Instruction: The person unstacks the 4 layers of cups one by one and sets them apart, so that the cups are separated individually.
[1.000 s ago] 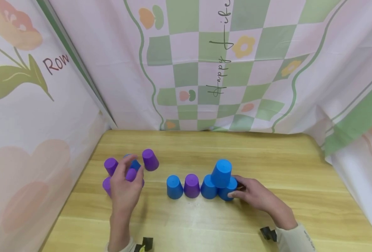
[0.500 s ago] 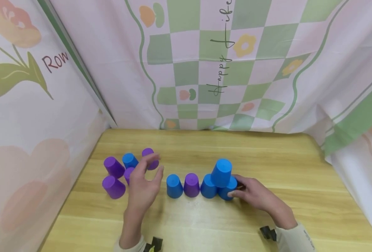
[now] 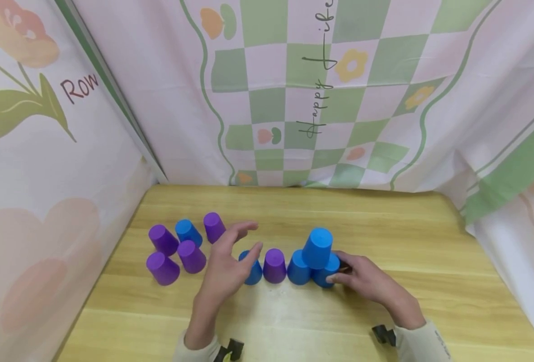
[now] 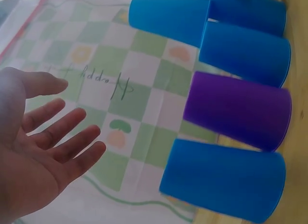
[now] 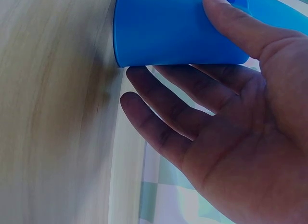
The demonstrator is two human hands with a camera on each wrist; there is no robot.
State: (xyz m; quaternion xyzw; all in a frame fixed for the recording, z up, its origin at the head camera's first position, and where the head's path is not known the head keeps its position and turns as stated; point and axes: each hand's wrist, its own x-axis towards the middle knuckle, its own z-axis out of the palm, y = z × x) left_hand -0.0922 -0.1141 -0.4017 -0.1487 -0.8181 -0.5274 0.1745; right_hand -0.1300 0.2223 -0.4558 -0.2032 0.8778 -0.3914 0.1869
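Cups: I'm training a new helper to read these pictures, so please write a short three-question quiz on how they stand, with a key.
1. Count: how many purple cups show in the head view?
2. True or false: the left hand holds nothing.
3. Choose: the raised cup rests on A) two purple cups, B) two blue cups, C) the bare table.

Key: 1. Five: four in the group on the left, one in the row. 2. True; its fingers and thumb have no cup between them. 3. B.
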